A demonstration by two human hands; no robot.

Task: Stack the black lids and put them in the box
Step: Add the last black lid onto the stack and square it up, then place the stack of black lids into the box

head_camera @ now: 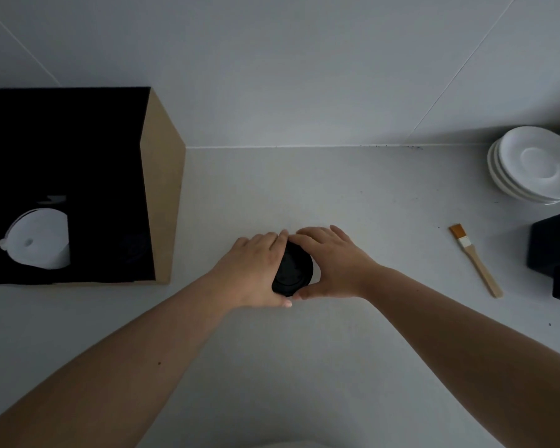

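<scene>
A stack of round black lids (293, 270) sits on the white counter in the middle of the view. My left hand (257, 270) cups its left side and my right hand (332, 263) cups its right side, fingertips meeting over the far edge. How many lids are in the stack is hidden by my hands. The cardboard box (162, 189) stands at the left, open at the top, its inside dark. A white lid-like piece (39, 242) lies inside it.
A pile of white saucers (530, 166) stands at the back right. A wooden-handled brush (476, 260) lies on the counter right of my hands. A black object (553, 250) sits at the right edge. The wall runs behind the counter.
</scene>
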